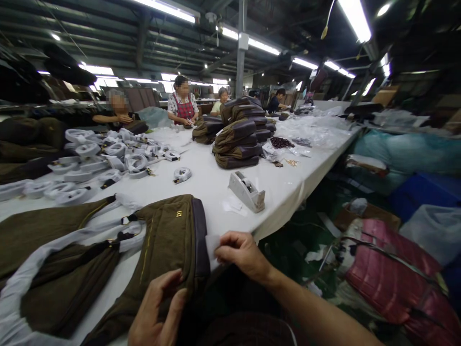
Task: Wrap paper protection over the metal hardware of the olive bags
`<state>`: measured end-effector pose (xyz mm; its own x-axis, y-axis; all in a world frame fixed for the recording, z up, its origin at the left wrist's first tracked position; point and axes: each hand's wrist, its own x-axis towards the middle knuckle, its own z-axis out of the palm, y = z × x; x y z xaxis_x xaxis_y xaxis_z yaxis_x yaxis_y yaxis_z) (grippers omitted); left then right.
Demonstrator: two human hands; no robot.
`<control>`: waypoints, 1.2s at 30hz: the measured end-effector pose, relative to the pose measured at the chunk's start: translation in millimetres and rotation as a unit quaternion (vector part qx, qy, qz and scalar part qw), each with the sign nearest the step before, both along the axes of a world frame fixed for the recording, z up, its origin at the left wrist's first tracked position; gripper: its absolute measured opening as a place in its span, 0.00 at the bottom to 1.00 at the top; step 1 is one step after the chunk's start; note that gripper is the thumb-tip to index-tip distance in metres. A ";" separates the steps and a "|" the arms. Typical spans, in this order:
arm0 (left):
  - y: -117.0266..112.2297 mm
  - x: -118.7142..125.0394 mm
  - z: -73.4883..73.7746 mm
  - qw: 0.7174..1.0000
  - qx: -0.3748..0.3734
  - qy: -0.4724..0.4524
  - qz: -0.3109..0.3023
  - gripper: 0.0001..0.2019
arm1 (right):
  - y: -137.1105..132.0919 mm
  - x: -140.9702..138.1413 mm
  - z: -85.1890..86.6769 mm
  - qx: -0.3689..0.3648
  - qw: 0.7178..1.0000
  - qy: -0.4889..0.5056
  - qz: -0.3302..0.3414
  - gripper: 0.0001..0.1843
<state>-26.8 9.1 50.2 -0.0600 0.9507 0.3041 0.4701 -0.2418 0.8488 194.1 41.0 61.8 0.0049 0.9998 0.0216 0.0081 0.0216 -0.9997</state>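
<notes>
An olive-green bag (167, 240) with a dark bottom panel, yellow zips and a small gold emblem lies at the table's near edge. My left hand (156, 310) is over its lower part, thumb and fingers apart; whether they touch the fabric I cannot tell. Beside the dark panel, my right hand (245, 254) pinches a thin white sheet (212, 247) between thumb and fingers. More olive-green bags (68, 283) with white-wrapped straps (36, 276) lie to the left. A grey tape dispenser (247, 192) stands beyond my right hand, with small white papers (234, 205) next to it.
Rolled white-wrapped straps (115, 154) are heaped at the left. Stacked olive bags (239, 139) stand mid-table, near dark small parts (281, 142) and gold-coloured pieces (292, 163). Several people work across the table. A red bundle (392, 274) and a blue container (425, 197) are on the right.
</notes>
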 end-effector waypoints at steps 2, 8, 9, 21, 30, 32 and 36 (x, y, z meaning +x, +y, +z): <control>-0.2 15.1 4.4 0.995 -0.053 -0.080 -0.030 0.19 | -13.1 -29.3 0.8 -0.016 0.994 0.087 0.058 0.13; -7.1 11.6 9.8 0.966 -0.105 -0.238 0.012 0.14 | -20.3 -72.0 -2.7 0.002 0.991 0.066 0.114 0.09; -8.3 6.4 10.0 0.962 -0.105 -0.251 0.018 0.12 | -19.6 -72.9 -2.6 0.008 0.990 0.043 0.135 0.09; -25.3 -84.3 -16.0 0.957 -0.124 -0.227 0.128 0.10 | 41.1 -64.8 22.3 0.363 0.823 -0.321 0.296 0.10; -24.3 -85.9 -25.9 0.951 -0.138 -0.247 0.128 0.11 | 65.2 -129.4 2.1 0.468 0.626 -0.483 0.395 0.10; -22.4 -89.1 -27.3 0.947 -0.141 -0.256 0.136 0.12 | 72.1 -132.6 -3.4 0.452 0.631 -0.482 0.408 0.08; -20.3 -95.1 -29.8 0.943 -0.142 -0.260 0.151 0.13 | 84.7 -128.1 -9.7 0.406 0.694 -0.412 0.429 0.06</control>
<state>-121.9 -11.1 20.4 -0.4110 0.9054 -0.1062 -0.0174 0.1087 0.9939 66.0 125.7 52.2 -0.9332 0.2836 0.2208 0.2054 0.9249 -0.3199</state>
